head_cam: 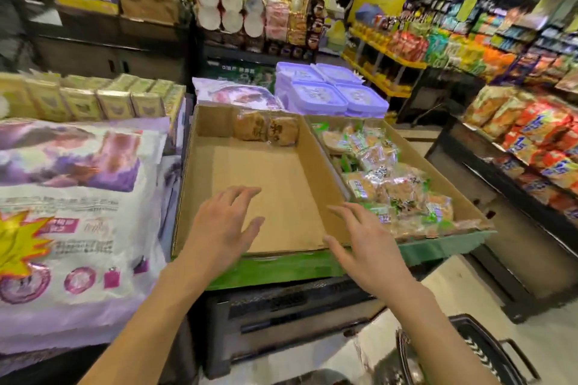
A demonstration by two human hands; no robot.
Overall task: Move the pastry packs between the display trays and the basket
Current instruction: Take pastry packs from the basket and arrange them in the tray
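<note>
Two cardboard display trays sit side by side on a green stand. The left tray (pixel 275 184) is nearly bare, with two brown pastry packs (pixel 266 129) leaning against its far wall. The right tray (pixel 463 197) holds several clear pastry packs (pixel 391 184) with green labels. My left hand (pixel 223 228) hovers open over the near part of the left tray. My right hand (pixel 366 244) is open above the near corner between the trays. Neither hand holds anything. A dark basket (pixel 463 353) shows at the bottom right, partly cut off.
Large white and purple bags (pixel 78 197) lie to the left. Purple lidded tubs (pixel 328 94) stand behind the trays. Yellow boxes (pixel 87 100) line the back left. Snack shelves (pixel 531 141) run along the right, across a floor aisle.
</note>
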